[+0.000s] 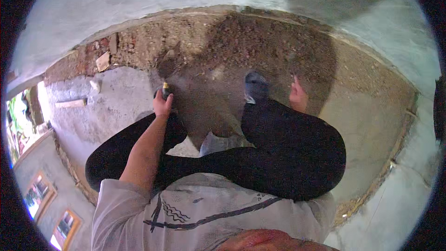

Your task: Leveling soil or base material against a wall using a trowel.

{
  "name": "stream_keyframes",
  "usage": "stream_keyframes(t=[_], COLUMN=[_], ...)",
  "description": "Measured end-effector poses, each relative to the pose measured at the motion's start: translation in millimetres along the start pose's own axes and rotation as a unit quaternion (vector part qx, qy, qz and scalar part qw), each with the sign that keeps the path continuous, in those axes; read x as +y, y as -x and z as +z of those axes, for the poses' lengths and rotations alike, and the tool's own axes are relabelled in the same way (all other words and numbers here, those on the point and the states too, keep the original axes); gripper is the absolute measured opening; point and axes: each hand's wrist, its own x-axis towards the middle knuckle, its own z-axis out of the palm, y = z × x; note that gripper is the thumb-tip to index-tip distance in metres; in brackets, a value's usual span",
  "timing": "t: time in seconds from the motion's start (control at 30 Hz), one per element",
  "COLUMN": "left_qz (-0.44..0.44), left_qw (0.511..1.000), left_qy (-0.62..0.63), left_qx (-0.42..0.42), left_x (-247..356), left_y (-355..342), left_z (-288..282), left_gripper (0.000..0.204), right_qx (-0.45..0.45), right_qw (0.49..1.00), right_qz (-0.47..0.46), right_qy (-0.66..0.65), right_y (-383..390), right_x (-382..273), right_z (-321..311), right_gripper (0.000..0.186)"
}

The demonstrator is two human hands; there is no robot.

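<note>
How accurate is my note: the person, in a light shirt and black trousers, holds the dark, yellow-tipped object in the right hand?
One error: the left hand, not the right hand, holds the dark, yellow-tipped object, as the head view shows. The light shirt and black trousers stand.

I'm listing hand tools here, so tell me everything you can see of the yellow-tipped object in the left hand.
The yellow-tipped object shows a dark body and a yellow end, perhaps plastic or rubber. The left hand wraps around it, hiding much of it; the yellow end points away from the wearer. Whether anything extends beyond that end is too blurred to tell.
</note>
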Motion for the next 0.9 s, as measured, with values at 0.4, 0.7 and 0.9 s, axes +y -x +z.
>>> stream_keyframes(t=[0.4,0.7,0.9], left_qz=[-0.042,-0.022,0.114], left_qw=[0.998,0.990,0.959], left_qy=[-0.014,0.023,0.028], left_qx=[-0.038,-0.136,-0.257], left_x=[11.3,83.4,214.4], left_y=[-5.3,-35.0,-47.3], left_z=[2.1,56.3,120.1], left_gripper=[0.051,0.049,0.050], right_qx=[-0.015,-0.068,-0.100], right_qw=[0.999,0.996,0.995], right_qz=[-0.010,0.011,0.026], right_qy=[0.049,0.048,0.016], right_y=[-5.8,1.9,-1.0], right_x=[14.1,-7.7,-9.9], right_z=[23.5,40.7,38.3], right_gripper=[0.042,0.043,0.046])
